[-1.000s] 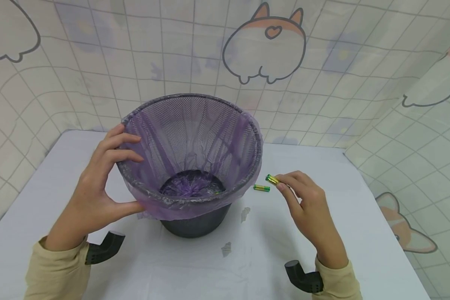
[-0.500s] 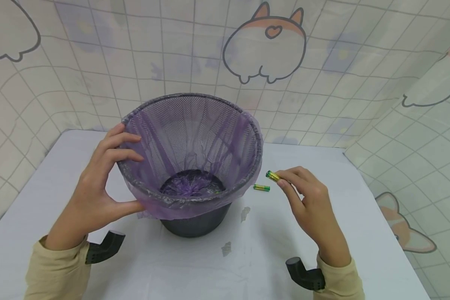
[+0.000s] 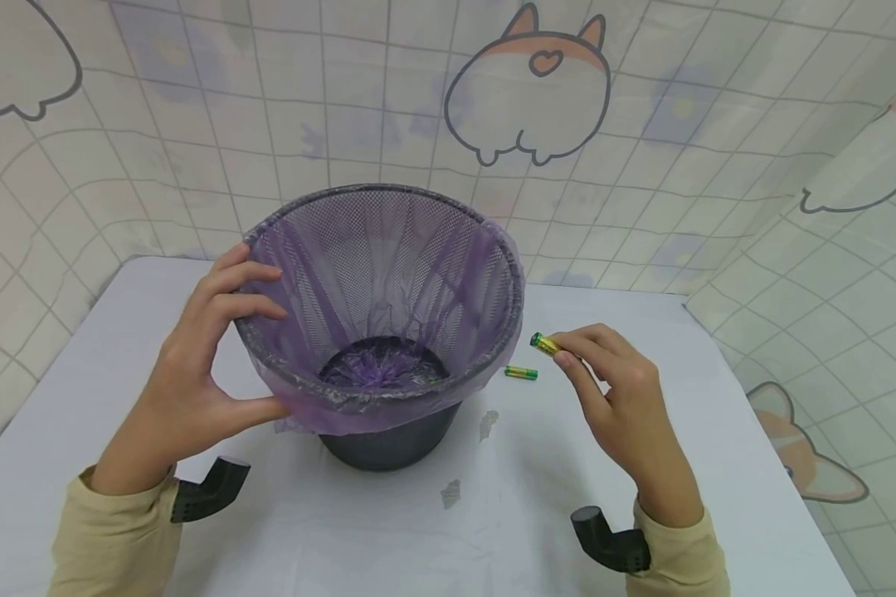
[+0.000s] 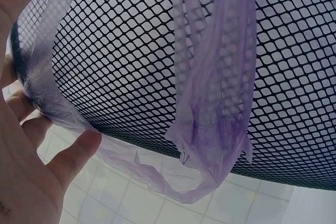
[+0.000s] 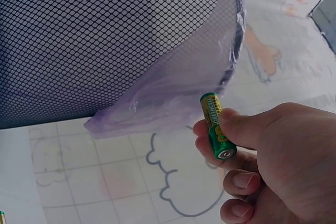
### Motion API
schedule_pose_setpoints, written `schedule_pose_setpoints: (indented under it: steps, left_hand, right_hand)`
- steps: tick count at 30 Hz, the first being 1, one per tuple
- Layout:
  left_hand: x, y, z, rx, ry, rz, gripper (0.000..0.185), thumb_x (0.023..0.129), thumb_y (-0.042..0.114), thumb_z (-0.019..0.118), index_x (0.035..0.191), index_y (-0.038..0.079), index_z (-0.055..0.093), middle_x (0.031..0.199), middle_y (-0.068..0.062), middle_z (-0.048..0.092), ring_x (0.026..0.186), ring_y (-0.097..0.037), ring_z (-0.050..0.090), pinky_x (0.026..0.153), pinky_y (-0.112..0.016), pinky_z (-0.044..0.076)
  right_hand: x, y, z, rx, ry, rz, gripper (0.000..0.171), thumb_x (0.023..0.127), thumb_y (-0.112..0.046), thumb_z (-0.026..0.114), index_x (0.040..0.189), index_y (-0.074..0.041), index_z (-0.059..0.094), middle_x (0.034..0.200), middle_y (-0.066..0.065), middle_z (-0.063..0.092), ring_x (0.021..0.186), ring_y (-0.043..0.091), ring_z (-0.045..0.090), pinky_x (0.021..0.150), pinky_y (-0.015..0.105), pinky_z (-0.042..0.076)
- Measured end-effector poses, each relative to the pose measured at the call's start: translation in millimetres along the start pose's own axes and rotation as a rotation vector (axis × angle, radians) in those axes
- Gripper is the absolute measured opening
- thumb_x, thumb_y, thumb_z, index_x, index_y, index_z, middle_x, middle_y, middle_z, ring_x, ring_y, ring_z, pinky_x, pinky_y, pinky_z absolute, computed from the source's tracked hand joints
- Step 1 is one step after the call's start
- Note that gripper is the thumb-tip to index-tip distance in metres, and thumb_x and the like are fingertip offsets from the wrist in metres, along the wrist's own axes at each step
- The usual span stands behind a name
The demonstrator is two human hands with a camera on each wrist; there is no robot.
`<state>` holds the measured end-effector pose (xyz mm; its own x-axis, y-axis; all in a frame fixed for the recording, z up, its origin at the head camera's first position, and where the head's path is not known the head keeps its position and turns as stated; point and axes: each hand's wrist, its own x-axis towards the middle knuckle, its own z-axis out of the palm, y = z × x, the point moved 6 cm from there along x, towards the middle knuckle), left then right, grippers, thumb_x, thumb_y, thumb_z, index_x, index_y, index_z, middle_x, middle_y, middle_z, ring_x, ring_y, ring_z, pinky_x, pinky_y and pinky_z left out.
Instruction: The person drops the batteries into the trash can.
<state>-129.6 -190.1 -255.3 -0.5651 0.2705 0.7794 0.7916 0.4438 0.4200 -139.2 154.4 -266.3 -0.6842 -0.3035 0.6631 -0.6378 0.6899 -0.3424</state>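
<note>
A black mesh waste bin [image 3: 388,274] lined with a purple plastic bag [image 3: 321,414] stands on the white table [image 3: 448,531]. My left hand [image 3: 209,356] grips its left rim, thumb under the bag's edge and fingers over the rim [image 4: 31,103]. My right hand [image 3: 612,390] is just right of the bin and pinches a green and gold battery [image 3: 543,343] [image 5: 217,132] between thumb and fingers, lifted off the table. A second battery [image 3: 520,373] lies on the table beside the bin.
Two small torn scraps [image 3: 488,424] [image 3: 451,495] lie on the table in front of the bin. A tiled curtain with cartoon animals [image 3: 526,91] surrounds the table at the back and right. Black wrist mounts [image 3: 209,489] [image 3: 608,543] sit near the front edge.
My right hand has lifted the battery slightly up and toward the bin's rim. The left hand and the bin have stayed put.
</note>
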Motion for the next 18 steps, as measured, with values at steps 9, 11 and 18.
schedule_pose_setpoints:
  steps: [9, 11, 18]
  left_hand:
    - [0.0, -0.3, 0.4, 0.001, -0.003, -0.001, 0.078, 0.074, 0.062, 0.071, 0.103, -0.008, 0.058, 0.132, -0.021, 0.051, 0.143, -0.039, 0.029, 0.124, -0.039, 0.023]
    - [0.1, -0.4, 0.5, 0.003, -0.004, -0.002, 0.078, 0.074, 0.062, 0.071, 0.104, -0.008, 0.058, 0.132, -0.021, 0.051, 0.143, -0.039, 0.029, 0.124, -0.039, 0.023]
    - [-0.1, -0.1, 0.3, 0.011, -0.006, -0.002, 0.078, 0.074, 0.063, 0.071, 0.104, -0.008, 0.058, 0.132, -0.022, 0.051, 0.143, -0.04, 0.029, 0.124, -0.039, 0.023]
  right_hand:
    - [2.1, -0.8, -3.0, 0.008, 0.004, 0.002, 0.022, 0.083, 0.005, 0.068, 0.103, -0.003, 0.072, 0.092, 0.006, 0.068, 0.079, 0.01, 0.056, 0.065, 0.014, 0.043]
    - [2.5, -0.8, -3.7, 0.008, 0.004, 0.004, 0.021, 0.083, 0.004, 0.068, 0.103, -0.002, 0.072, 0.092, 0.006, 0.068, 0.08, 0.01, 0.055, 0.066, 0.013, 0.042]
    - [5.9, -2.1, -6.8, 0.003, -0.001, 0.017, 0.019, 0.085, 0.002, 0.068, 0.103, -0.002, 0.072, 0.092, 0.006, 0.068, 0.08, 0.009, 0.054, 0.066, 0.014, 0.042]
